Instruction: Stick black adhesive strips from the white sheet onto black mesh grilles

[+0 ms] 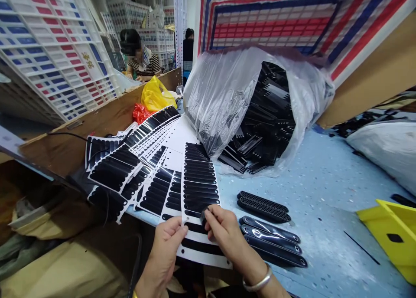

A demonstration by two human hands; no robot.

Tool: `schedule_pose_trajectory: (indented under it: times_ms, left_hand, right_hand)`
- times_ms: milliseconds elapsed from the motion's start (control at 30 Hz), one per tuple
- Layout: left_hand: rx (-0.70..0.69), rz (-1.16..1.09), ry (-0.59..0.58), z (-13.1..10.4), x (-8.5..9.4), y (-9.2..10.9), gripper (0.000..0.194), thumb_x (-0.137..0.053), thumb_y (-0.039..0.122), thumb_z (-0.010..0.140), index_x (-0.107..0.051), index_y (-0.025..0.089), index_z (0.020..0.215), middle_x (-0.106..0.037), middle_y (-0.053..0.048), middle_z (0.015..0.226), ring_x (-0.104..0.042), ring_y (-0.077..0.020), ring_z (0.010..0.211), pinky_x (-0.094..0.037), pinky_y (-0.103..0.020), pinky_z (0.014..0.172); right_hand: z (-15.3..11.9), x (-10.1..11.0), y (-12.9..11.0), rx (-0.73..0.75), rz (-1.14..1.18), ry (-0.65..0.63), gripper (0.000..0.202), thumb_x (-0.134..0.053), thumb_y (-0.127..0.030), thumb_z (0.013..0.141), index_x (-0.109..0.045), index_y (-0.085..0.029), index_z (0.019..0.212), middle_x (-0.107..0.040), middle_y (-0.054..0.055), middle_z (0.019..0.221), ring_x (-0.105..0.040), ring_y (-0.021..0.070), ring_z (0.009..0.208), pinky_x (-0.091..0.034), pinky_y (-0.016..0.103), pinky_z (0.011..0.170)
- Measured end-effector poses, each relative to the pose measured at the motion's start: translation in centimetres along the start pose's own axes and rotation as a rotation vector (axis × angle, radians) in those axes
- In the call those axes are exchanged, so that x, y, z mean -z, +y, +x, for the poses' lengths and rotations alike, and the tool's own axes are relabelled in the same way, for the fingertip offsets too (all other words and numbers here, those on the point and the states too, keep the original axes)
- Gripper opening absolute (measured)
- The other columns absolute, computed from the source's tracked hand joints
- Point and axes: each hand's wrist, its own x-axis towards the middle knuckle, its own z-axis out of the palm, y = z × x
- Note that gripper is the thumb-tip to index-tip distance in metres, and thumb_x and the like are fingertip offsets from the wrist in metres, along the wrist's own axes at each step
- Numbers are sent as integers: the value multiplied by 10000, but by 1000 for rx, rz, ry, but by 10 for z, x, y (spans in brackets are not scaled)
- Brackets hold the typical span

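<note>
A white sheet of black adhesive strips (199, 178) lies at the table's front edge, its lower end sticking out past it. My left hand (167, 241) pinches the left margin of this sheet between thumb and fingers. Over the sheet's right side, my right hand (224, 228) has its fingers closed on a small dark end, which looks like the curled end of a black strip (203, 216); the fingers partly hide it. To the right lie several glossy black bars (273, 246) with holed ends. Behind them are black bars with a mesh-patterned face (263, 207).
More strip sheets (113, 168) fan out to the left. A clear plastic bag (224, 90) full of black parts (269, 124) stands behind. A yellow bin (390, 241) is at right, yellow and red bags (157, 94) at back left. A person (143, 63) sits beyond the wooden ledge.
</note>
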Motion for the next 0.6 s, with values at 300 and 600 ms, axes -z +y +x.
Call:
schedule_pose_trajectory:
  times_ms: [300,600]
  left_hand:
    - [-461,749,411,42,56,-15,558,-621,406,752,-605,185,1264,-694,-114,1164,-665,-279,1061,-529,-397,951]
    - [-118,342,-148,26,-87,36,559,-631,587,748,-636,100,1023,-691,-94,738,-669,-192,547,-427,-225,425]
  right_hand:
    - [-58,165,-14,250,279,797,339,-794,-474,708,-708,-170,833,-690,63,659,-652,184,553,-562,298,523]
    - [-93,151,-21,271,417,308,239,-691,-379,838,-759,-181,954,-740,110,850,-703,221,719,-595,326,651]
